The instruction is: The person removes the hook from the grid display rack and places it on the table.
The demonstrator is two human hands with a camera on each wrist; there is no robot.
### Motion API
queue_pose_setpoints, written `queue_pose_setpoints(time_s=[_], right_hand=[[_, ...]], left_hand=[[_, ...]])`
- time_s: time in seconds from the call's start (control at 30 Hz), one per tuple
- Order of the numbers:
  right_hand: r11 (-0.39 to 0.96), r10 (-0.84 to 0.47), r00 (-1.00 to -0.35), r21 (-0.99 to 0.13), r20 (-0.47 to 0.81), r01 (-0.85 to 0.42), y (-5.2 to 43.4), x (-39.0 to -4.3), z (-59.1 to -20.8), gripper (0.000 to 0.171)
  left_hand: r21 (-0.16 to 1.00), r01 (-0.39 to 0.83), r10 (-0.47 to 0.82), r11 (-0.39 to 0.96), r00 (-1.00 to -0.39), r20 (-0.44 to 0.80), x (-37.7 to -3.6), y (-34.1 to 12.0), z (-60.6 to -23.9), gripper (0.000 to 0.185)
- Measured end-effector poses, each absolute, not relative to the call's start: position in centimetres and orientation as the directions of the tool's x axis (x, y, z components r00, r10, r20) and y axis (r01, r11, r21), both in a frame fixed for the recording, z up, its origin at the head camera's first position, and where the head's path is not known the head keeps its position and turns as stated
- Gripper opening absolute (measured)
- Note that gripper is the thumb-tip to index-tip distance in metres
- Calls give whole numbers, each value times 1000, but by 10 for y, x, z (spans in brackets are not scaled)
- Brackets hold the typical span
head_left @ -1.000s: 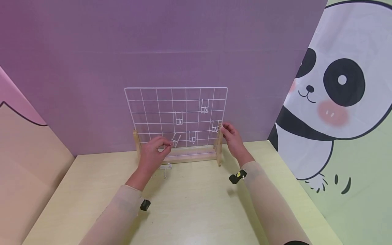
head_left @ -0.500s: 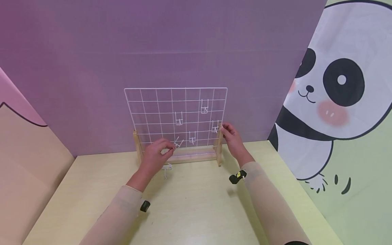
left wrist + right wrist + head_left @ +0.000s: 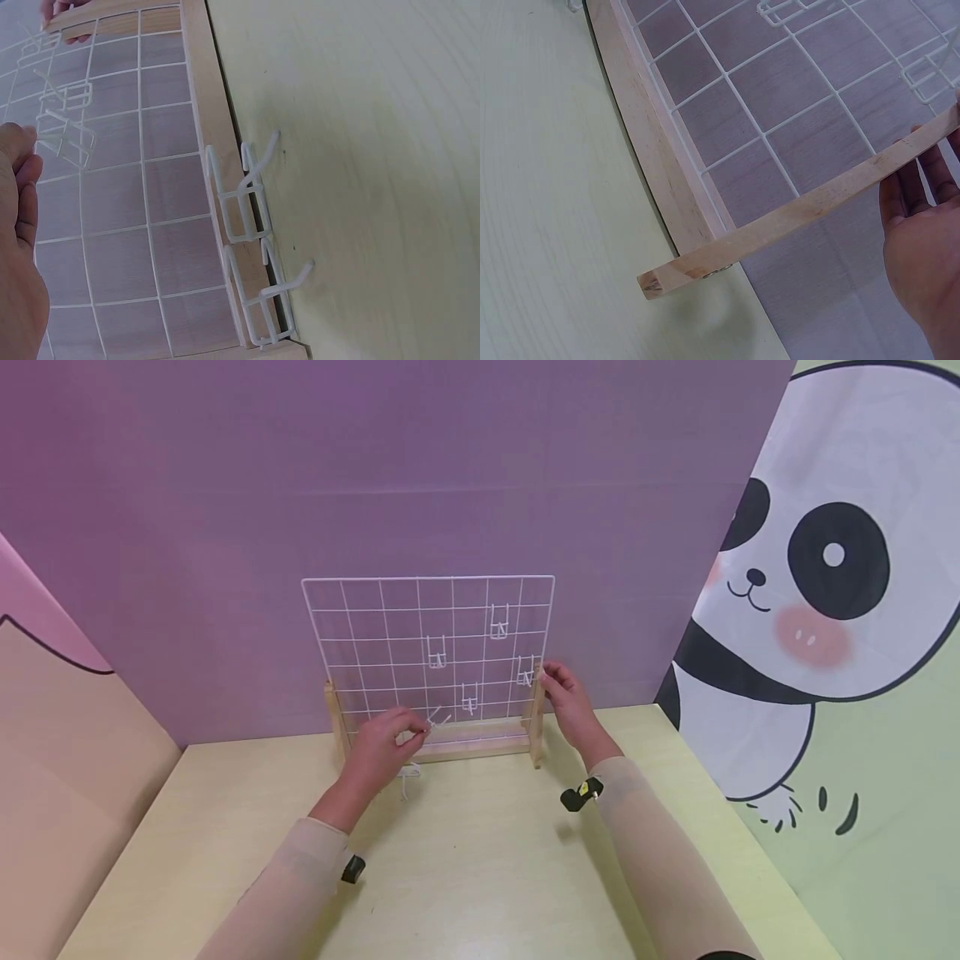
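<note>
Head view: at frame centre a white wire grid (image 3: pixel 427 647) stands in a wooden stand (image 3: pixel 465 739) on the pale table (image 3: pixel 480 860). The left hand (image 3: pixel 378 752) pinches a white wire hook (image 3: pixel 435 721) at the grid's lowest row. The right hand (image 3: pixel 572 700) grips the stand's right upright.

Left wrist view: the fingers (image 3: pixel 22 180) at left edge pinch the hook (image 3: pixel 64 139) (two loose hooks (image 3: pixel 259 240) lie on the table).

Right wrist view: the fingers (image 3: pixel 922 187) at lower right curl behind the upright (image 3: pixel 802 210).
</note>
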State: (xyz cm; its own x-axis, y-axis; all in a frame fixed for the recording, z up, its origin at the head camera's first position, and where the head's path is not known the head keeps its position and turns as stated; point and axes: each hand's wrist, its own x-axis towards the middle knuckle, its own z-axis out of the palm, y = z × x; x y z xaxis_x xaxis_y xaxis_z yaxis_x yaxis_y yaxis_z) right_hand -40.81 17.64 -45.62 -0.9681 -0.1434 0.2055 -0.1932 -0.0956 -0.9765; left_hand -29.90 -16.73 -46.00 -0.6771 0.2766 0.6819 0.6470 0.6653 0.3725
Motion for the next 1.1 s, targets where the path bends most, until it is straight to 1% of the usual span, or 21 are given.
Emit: queue_pose_setpoints(time_s=[0.1,0.3,0.53,0.8,1.1], right_hand=[[-98,-144,-968,-976,206,-194,176,-409,-457,26],[-108,-142,-969,-977,200,-185,177,-411,-458,24],[-107,-145,-969,-976,202,-187,176,-412,-457,25],[-127,-137,-970,-974,203,-186,176,-411,-457,23],[-118,-145,-967,-974,210,-194,177,-412,-458,24]], left_hand=[[370,634,280,679,-689,668,-300,-168,-463,15],[371,651,298,662,-684,666,-303,-168,-467,16],[374,653,314,659,-690,653,-303,-167,-471,13],[394,628,349,671,-736,580,-303,-164,-476,15],[412,594,343,691,-771,536,-303,-163,-482,14]])
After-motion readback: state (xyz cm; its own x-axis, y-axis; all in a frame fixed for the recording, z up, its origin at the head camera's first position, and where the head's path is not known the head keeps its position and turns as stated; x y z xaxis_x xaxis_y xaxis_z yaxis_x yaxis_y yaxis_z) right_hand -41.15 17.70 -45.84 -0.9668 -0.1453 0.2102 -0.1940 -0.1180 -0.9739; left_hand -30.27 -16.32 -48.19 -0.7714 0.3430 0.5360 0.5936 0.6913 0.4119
